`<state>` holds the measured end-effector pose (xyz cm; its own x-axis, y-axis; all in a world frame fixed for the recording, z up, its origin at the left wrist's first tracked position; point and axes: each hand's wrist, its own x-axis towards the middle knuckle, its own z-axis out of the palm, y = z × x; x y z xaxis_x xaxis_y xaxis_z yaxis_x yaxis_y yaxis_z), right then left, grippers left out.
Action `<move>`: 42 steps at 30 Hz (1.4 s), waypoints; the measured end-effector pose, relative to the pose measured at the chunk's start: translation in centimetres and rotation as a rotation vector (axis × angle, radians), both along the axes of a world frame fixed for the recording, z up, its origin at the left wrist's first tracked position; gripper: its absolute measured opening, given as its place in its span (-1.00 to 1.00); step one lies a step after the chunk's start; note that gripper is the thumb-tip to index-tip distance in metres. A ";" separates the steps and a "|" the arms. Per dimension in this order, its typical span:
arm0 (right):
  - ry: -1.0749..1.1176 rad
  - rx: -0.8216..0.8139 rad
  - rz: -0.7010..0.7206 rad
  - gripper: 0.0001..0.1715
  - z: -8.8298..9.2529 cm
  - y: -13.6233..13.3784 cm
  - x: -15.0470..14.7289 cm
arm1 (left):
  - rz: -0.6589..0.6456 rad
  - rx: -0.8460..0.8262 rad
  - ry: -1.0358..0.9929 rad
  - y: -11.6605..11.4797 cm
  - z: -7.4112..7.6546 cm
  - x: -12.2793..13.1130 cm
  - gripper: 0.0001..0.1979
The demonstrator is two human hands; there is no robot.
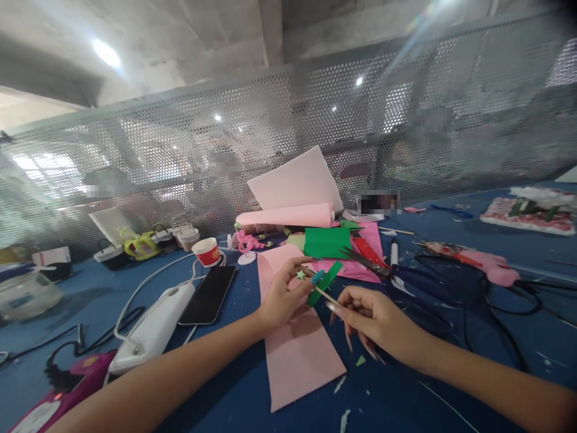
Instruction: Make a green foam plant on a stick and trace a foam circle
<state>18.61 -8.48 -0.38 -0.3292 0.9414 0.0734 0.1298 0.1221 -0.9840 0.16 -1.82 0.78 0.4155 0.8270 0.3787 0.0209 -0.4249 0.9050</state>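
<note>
Thin stick (327, 296) sits between the two hands, slanting down from left fingers to right. Left hand (285, 293) pinches its upper end, blue-nailed thumb on it; right hand (381, 319) grips the lower end between thumb and index, other fingers loosely curled below. Small pale-green star (300, 275) shows at the left hand's fingers; can't tell from here if it's attached to anything. Green strip (334, 275) runs just behind the stick, between the hands; can't tell if it's held. Pink sheet (302, 373) lies under the left hand, on the blue table (234, 385). Just beyond both hands: green sheet (327, 242), then a pale-pink roll (288, 215) farther off. Scissors (381, 270) lie past the right hand, blades toward the green sheet. Out right of that hand, pink glue gun (500, 270) with black cable. Left of the left hand, dark-screened phone (210, 294), then white power strip (155, 331); red-and-white paper cup (207, 254) stands beyond the phone.
</note>
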 end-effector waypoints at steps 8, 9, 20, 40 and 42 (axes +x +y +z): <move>-0.029 -0.084 0.005 -0.61 -0.4 0.6 0.2 | 0.007 -0.029 -0.062 0.2 -0.1 0.1 -0.60; -0.030 -0.093 0.007 -0.59 -0.4 0.5 0.3 | 0.001 -0.021 -0.066 0.2 -0.1 0.1 -0.60; -0.013 -0.039 -0.034 -0.58 -0.8 0.5 0.4 | -0.160 0.143 -0.091 0.7 -0.6 -0.3 -0.40; -0.081 0.033 0.022 -0.67 -0.2 0.4 0.3 | 0.023 0.171 -0.050 0.6 -0.7 -0.2 -0.62; -0.075 0.033 0.033 -0.64 -0.1 0.3 0.3 | 0.044 0.204 -0.019 0.5 -0.7 -0.2 -0.63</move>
